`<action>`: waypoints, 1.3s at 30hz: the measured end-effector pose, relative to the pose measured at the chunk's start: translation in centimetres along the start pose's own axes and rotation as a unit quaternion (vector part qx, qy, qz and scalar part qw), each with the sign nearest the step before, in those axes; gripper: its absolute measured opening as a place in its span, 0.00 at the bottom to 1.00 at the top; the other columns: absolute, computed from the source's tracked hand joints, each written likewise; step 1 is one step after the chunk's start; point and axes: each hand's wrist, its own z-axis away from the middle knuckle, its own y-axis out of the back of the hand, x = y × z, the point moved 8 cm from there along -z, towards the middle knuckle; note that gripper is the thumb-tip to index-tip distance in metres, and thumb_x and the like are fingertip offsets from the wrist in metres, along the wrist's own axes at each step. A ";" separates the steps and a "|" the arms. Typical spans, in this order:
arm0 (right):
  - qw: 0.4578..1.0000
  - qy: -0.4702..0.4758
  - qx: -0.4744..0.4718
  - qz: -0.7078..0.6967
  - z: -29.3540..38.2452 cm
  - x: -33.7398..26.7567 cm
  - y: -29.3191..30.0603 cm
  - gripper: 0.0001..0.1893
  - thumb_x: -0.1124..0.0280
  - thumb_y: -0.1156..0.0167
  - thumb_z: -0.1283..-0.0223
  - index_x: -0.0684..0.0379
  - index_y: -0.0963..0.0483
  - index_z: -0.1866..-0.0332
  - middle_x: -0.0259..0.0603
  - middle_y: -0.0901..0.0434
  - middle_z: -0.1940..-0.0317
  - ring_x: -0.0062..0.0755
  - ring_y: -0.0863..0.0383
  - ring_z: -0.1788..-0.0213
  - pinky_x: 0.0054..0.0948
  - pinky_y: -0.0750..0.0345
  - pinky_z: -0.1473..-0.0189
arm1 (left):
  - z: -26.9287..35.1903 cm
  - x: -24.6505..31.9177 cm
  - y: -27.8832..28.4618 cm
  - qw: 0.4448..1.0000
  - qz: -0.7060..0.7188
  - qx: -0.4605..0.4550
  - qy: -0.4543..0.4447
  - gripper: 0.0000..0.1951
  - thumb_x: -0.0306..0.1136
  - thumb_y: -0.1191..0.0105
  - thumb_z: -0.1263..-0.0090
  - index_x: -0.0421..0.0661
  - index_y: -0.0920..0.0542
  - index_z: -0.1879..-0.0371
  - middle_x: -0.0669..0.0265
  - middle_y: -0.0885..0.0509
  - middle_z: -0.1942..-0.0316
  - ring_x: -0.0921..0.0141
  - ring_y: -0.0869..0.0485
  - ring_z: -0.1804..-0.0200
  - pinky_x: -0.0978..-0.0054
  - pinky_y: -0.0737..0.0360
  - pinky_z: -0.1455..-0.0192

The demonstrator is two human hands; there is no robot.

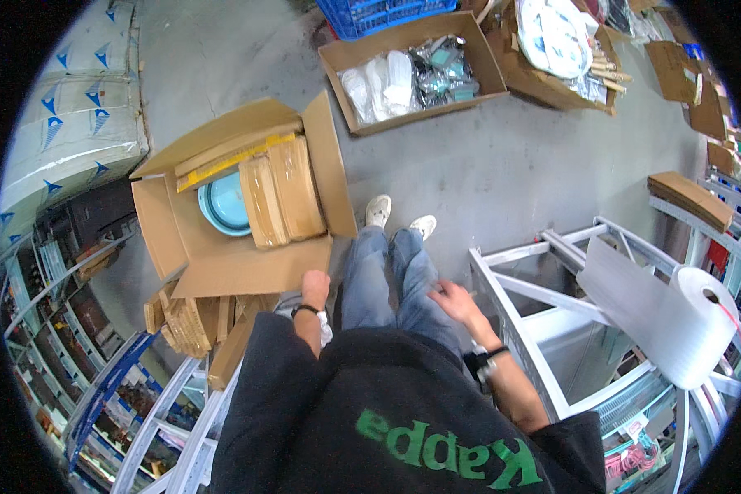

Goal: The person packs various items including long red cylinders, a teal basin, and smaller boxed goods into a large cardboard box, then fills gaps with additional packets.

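Observation:
My left hand is by the lower flap of a large open cardboard box, its fingers curled; whether it touches the flap cannot be told. In that box lie a light blue basin, taped brown cartons and a flat cardboard piece with yellow tape. My right hand hangs before my right thigh, fingers partly spread, holding nothing that I can see. A wristband is on each wrist. A metal frame stands to the right of my right hand.
Ahead on the floor are an open carton of bagged items, a blue plastic crate and another filled carton. A roll of white foam sheet lies on the metal frame. Flattened cardboard and a metal ladder-like frame are at left.

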 end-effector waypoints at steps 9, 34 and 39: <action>0.999 0.024 -0.024 -0.028 -24.9 -15.0 -5.6 0.32 0.47 0.41 0.40 0.71 0.22 0.48 0.66 0.20 0.50 0.55 0.20 0.43 0.43 0.23 0.41 | 2.4 0.4 2.1 0.989 0.065 -0.130 -0.007 0.11 0.35 0.48 0.33 0.52 0.10 0.65 0.63 0.10 0.61 0.63 0.11 0.57 0.66 0.15 0.58; 0.994 -0.035 -0.025 0.105 -13.4 -4.1 3.9 0.13 0.66 0.47 0.37 0.51 0.13 0.60 0.40 0.13 0.57 0.40 0.13 0.54 0.37 0.18 0.57 | -5.1 6.9 21.2 0.686 0.703 -0.093 0.161 0.23 0.48 0.46 0.31 0.40 0.18 0.49 0.59 0.14 0.57 0.62 0.16 0.56 0.63 0.20 0.54; 0.957 0.159 -0.148 0.190 -14.3 -6.3 -4.0 0.12 0.61 0.42 0.44 0.52 0.16 0.60 0.40 0.13 0.68 0.42 0.13 0.62 0.43 0.19 0.65 | -19.4 8.4 27.1 0.774 0.611 -0.039 0.163 0.26 0.45 0.39 0.38 0.31 0.18 0.52 0.47 0.14 0.58 0.53 0.15 0.55 0.57 0.20 0.52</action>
